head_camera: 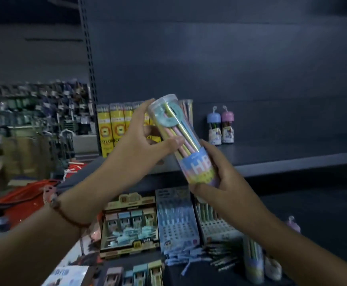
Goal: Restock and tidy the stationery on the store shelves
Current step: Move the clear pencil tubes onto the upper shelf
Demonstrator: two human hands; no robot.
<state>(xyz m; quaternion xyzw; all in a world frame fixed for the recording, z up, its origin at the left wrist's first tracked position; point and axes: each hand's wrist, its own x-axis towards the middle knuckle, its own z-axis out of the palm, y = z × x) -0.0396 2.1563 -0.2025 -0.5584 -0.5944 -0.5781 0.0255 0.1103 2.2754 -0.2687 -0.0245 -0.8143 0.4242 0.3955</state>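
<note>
Both of your hands are on the clear plastic cylinder tube of pastel HB pencils (186,139), held in the air in front of the dark grey metal upper shelf (292,155). Your left hand (145,139) curls round the upper half, fingertips behind near the lid, thumb across the front. Your right hand (220,180) cups and grips the labelled bottom end.

Tube's long axis is tilted: lid end up, to your left and away from you; base down, to your right and nearer you. To stand it up, the lid end likely has to swing right.

Likely slot: the shelf run behind the tube, between the row of yellow colour-pencil tubes (111,129) at left and the two small capped tubs, blue and pink (221,126), at right. That gap lies just past the lid end. A similar pastel tube (187,112) stands upright there, partly hidden.

Lower shelf below holds display boxes of erasers and pens (131,223); detail blurred.
</note>
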